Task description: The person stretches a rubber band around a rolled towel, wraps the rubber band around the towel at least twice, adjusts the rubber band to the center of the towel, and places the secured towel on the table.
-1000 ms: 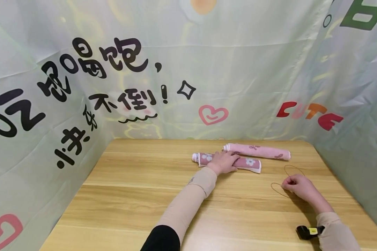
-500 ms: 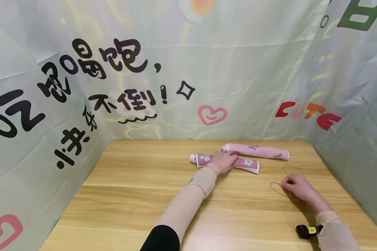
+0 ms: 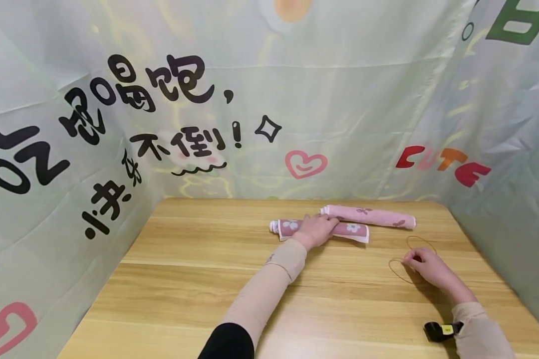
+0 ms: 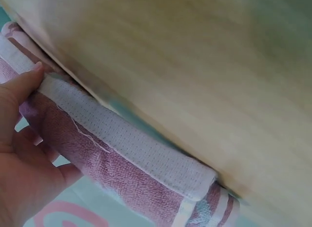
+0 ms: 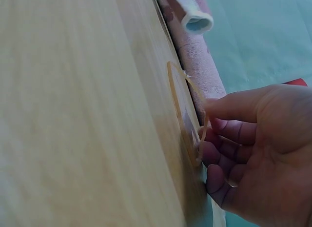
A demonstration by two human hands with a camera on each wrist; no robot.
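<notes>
A rolled dark-pink towel [image 3: 354, 229] with white flowers and a white edge lies toward the back of the table. My left hand [image 3: 315, 231] grips it near the middle; in the left wrist view the thumb and the fingers of this hand [image 4: 24, 158] lie on opposite sides of the roll [image 4: 122, 178]. My right hand [image 3: 428, 264], low over the table to the right, pinches a thin tan rubber band [image 3: 390, 264]. In the right wrist view the band's loop [image 5: 171, 83] hangs from the thumb and a fingertip, the other fingers curled.
A light-pink towel roll [image 3: 382, 218] lies right behind the dark-pink one, close to the back edge. The wooden table [image 3: 184, 284] is bounded by a printed cloth backdrop [image 3: 350, 109] at back and sides. A black wrist camera [image 3: 439, 331] sits at the right cuff.
My left hand and the dark-pink towel have shifted slightly left, while the light-pink roll stays put. The right hand with the rubber band has hardly moved.
</notes>
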